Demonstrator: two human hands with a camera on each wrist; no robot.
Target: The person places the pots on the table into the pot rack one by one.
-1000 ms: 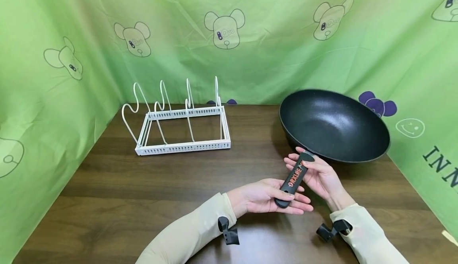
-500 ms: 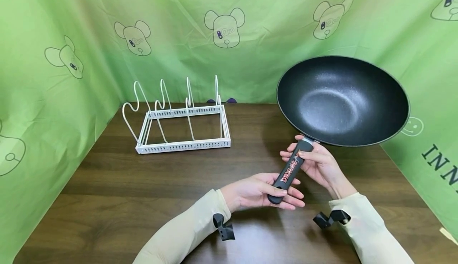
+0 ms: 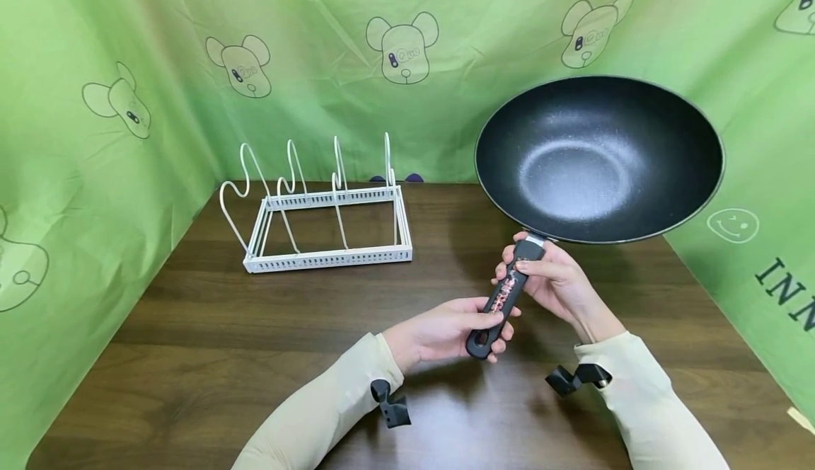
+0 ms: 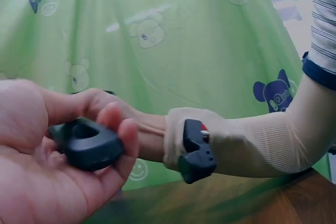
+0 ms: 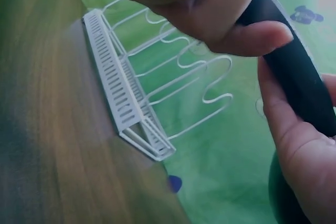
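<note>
A black wok [image 3: 579, 165] is held above the right side of the table, tilted so its inside faces the head camera. My right hand [image 3: 563, 289] grips its black handle [image 3: 506, 296] close to the pan, thumb across the top. Near the handle's holed end, my left hand [image 3: 446, 332] holds it with the thumb on top and fingers beneath. In the left wrist view, the left fingers curl round the handle's end [image 4: 94, 148]. The right wrist view shows both hands on the handle [image 5: 296, 72].
A white wire rack [image 3: 327, 260] with several upright curved dividers stands on the brown wooden table [image 3: 223, 342], left of the wok. A green curtain [image 3: 331, 24] with cartoon bear heads surrounds the back and sides of the table.
The wok has risen off the table and tipped further toward the head camera, shifting slightly left. Both hands moved up and left with it, and their fingers closed more round the handle.
</note>
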